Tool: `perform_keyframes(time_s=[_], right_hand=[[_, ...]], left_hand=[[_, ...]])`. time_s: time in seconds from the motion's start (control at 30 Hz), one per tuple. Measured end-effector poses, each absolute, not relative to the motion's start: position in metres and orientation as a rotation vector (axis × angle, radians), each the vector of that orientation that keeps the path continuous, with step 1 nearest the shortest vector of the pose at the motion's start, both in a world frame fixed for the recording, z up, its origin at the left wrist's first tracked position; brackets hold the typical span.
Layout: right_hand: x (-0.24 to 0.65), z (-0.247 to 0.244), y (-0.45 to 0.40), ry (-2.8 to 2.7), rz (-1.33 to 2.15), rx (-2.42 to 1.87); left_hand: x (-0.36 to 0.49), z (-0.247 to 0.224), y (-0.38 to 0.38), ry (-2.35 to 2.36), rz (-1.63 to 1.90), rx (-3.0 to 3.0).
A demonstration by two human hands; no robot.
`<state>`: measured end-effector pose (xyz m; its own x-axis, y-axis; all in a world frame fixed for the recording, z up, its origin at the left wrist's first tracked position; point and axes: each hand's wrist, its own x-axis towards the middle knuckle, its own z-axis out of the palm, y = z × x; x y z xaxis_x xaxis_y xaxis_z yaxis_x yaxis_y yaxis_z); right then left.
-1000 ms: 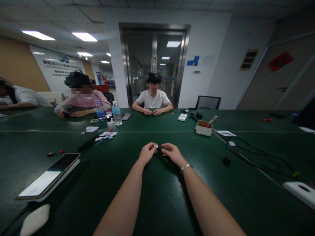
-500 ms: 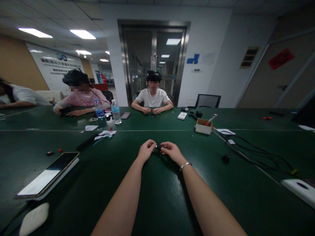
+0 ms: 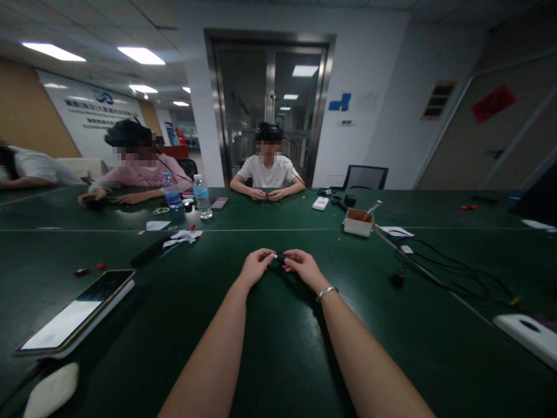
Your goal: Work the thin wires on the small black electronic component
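Note:
Over the middle of the green table (image 3: 278, 348), a small dark object (image 3: 279, 258) with a shiny silvery end is held between my two hands. My left hand (image 3: 256, 268) pinches its silvery end with thumb and fingertips. The black end is gripped by my right hand (image 3: 303, 268), whose wrist bears a silver bracelet (image 3: 326, 293). Fingertips cover parts of the object, and it is too small to identify.
At left lie a phone (image 3: 78, 313) on a white block and a white mouse-like object (image 3: 54, 390). Bottles (image 3: 202, 197) stand farther back. Right are a small box (image 3: 358, 223), black cables (image 3: 452, 267) and a black plug-like piece (image 3: 398, 277). Several people sit across.
The view has shifted slightly, moving the scene a little left. My left hand has moved slightly left; both hands keep hold of the small dark object.

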<state>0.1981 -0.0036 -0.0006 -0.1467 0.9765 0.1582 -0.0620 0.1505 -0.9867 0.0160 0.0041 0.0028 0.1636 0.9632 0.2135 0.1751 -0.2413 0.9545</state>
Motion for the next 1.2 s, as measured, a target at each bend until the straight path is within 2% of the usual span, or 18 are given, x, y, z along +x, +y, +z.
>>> perform_keyframes(time_s=[1.2], right_hand=[[0.1982,-0.0021,-0.0010,-1.365,1.253,-0.959]], left_hand=[[0.0148,0.0033,0.0033,1.114,1.167,1.655]])
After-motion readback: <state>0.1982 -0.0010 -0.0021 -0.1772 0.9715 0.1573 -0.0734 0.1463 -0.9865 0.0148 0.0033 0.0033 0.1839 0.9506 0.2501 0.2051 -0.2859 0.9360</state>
